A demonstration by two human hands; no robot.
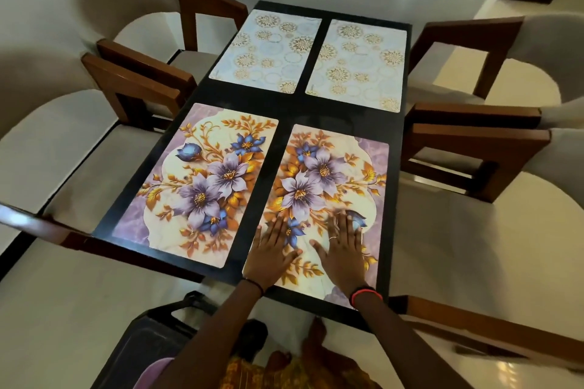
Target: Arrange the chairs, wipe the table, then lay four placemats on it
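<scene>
4 mats (pixel 265 50), 4 chairs (pixel 79 167) — 1 tbl (pixel 294 110).

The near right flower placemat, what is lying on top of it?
On the flower placemat the left hand and the right hand press flat, fingers spread, at its near end. Nothing else lies on it. The print beneath the palms is hidden.

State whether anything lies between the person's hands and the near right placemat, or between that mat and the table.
Nothing visible does. The left hand and the right hand rest flat directly on the near right placemat, which lies on the black table with nothing else seen across it.
</scene>
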